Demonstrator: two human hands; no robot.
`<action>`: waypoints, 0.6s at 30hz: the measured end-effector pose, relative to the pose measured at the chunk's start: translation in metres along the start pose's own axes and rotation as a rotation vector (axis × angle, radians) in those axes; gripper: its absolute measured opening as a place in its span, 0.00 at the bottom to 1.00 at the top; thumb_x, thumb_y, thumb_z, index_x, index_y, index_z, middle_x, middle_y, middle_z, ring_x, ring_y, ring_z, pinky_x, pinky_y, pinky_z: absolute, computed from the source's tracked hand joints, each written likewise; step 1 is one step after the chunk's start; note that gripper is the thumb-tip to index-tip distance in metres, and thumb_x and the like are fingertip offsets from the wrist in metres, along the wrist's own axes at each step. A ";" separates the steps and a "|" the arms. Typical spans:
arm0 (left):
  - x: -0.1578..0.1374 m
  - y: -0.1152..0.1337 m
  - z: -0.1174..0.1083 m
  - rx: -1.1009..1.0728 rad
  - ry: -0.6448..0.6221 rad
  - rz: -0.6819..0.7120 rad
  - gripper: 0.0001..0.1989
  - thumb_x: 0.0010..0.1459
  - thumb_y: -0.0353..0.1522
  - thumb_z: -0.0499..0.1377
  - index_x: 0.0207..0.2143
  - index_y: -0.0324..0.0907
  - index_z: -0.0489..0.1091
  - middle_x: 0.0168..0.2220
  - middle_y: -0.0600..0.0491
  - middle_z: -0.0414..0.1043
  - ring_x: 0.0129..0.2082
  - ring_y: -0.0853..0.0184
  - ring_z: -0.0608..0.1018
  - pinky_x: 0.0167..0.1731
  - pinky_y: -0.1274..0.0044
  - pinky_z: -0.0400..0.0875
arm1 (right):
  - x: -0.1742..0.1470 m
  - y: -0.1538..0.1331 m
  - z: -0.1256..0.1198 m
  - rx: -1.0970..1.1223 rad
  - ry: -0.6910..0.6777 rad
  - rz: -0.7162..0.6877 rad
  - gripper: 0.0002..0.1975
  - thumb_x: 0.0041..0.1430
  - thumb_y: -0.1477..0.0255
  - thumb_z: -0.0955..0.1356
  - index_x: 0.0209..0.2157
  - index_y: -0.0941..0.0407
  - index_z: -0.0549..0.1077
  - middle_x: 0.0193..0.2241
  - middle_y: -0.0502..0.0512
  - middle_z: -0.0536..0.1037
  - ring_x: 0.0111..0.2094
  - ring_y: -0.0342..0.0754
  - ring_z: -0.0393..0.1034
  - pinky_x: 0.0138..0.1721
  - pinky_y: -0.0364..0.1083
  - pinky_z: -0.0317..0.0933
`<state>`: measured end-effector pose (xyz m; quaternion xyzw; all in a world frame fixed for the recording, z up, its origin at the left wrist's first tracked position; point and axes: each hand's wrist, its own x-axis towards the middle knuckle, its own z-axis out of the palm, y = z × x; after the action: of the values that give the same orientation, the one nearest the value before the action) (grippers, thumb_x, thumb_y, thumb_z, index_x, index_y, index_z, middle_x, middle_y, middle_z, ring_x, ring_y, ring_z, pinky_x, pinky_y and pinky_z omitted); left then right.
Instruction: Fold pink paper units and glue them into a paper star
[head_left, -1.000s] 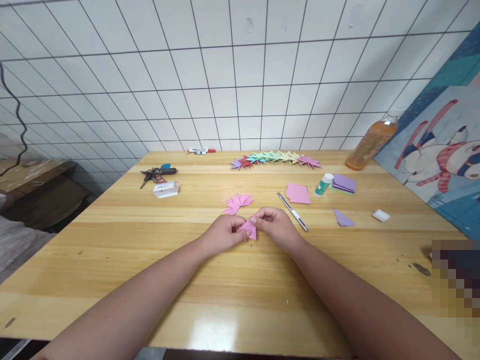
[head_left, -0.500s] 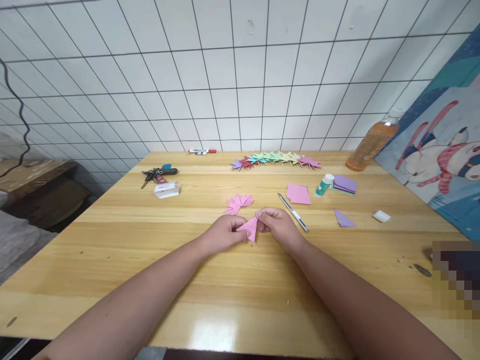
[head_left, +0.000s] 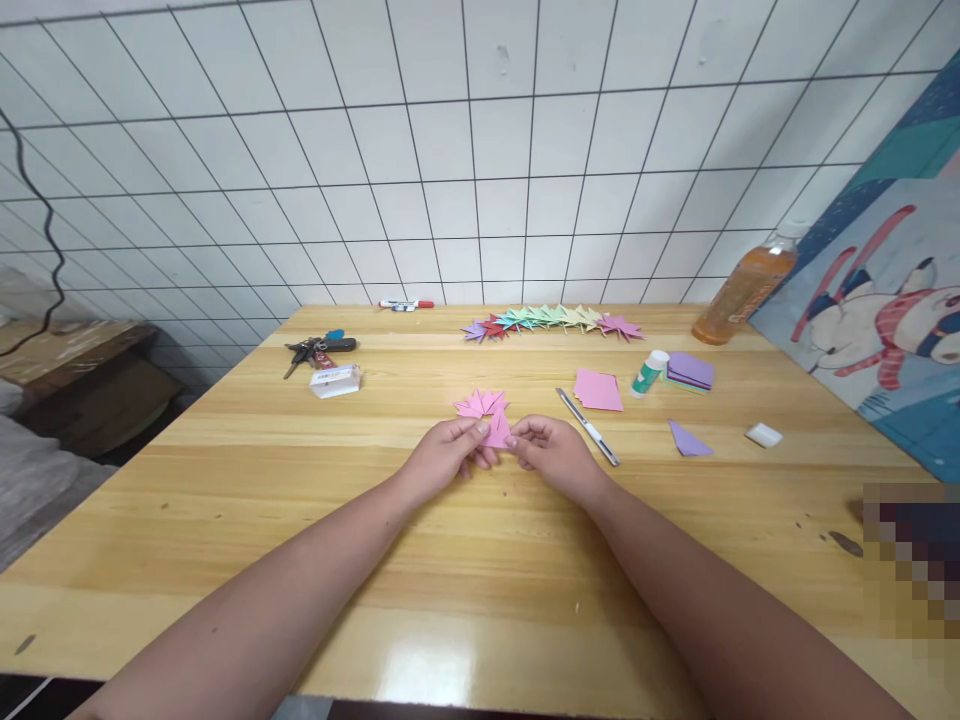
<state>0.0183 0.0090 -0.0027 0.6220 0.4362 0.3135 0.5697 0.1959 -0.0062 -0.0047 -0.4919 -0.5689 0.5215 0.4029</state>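
Observation:
Between my two hands is a folded piece of pink paper [head_left: 497,430], roughly a triangle with its point away from me. My left hand [head_left: 450,447] pinches its left corner, thumb on top. The fingertips of my right hand [head_left: 551,445] are closed on its right corner. Just beyond, pointed pink folded pieces [head_left: 480,403] lie joined in a fan on the table, partly hidden by the held paper. To the right of my right hand lies a slim utility knife [head_left: 588,427], and past it a small stack of pink paper squares [head_left: 598,390].
A glue stick [head_left: 649,373], purple-topped paper stack [head_left: 690,371], purple triangle [head_left: 688,438] and white eraser [head_left: 764,435] are at right. A bottle [head_left: 742,290] leans by the wall. Behind stand colourful folded pieces [head_left: 551,318] and a marker [head_left: 406,305]; keys [head_left: 319,350] and a small box [head_left: 335,381] are left.
The pink paper has been turned so its point faces away and its wide edge faces me. My right fingers have shifted from its top point to its lower right corner.

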 end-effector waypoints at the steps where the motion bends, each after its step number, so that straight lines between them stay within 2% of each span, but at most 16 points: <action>1: 0.000 0.000 0.000 -0.013 0.004 -0.002 0.20 0.55 0.45 0.52 0.30 0.36 0.69 0.27 0.48 0.73 0.24 0.70 0.72 0.18 0.83 0.62 | 0.000 0.000 0.000 0.008 0.004 0.009 0.09 0.45 0.67 0.69 0.27 0.58 0.69 0.22 0.48 0.70 0.22 0.40 0.64 0.25 0.41 0.61; 7: 0.000 0.001 0.001 0.048 0.003 0.008 0.20 0.54 0.45 0.53 0.31 0.36 0.70 0.26 0.49 0.73 0.22 0.71 0.72 0.18 0.83 0.63 | -0.001 -0.003 -0.002 0.014 -0.001 0.024 0.09 0.49 0.66 0.66 0.28 0.57 0.68 0.24 0.49 0.70 0.22 0.40 0.65 0.26 0.41 0.62; 10: 0.000 0.002 0.002 0.039 0.008 0.010 0.20 0.54 0.45 0.53 0.29 0.36 0.70 0.25 0.49 0.73 0.22 0.71 0.72 0.19 0.82 0.65 | -0.002 -0.001 -0.002 0.000 -0.044 -0.032 0.10 0.49 0.65 0.66 0.31 0.58 0.69 0.25 0.50 0.71 0.23 0.40 0.66 0.28 0.42 0.62; 14: -0.001 0.002 0.002 0.016 -0.006 -0.011 0.20 0.54 0.45 0.54 0.27 0.35 0.69 0.24 0.50 0.73 0.21 0.72 0.72 0.20 0.81 0.66 | -0.002 0.002 0.001 -0.111 -0.065 -0.123 0.15 0.46 0.70 0.69 0.39 0.57 0.69 0.28 0.50 0.73 0.28 0.41 0.67 0.32 0.42 0.62; 18: 0.000 0.000 0.002 0.007 -0.025 -0.032 0.19 0.54 0.45 0.54 0.28 0.36 0.70 0.25 0.50 0.73 0.21 0.73 0.73 0.23 0.81 0.66 | 0.000 0.005 0.002 -0.194 -0.027 -0.129 0.11 0.47 0.72 0.67 0.36 0.57 0.70 0.27 0.50 0.73 0.29 0.42 0.67 0.33 0.42 0.61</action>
<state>0.0198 0.0078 -0.0030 0.6208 0.4399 0.2951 0.5780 0.1949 -0.0072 -0.0101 -0.4838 -0.6525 0.4437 0.3787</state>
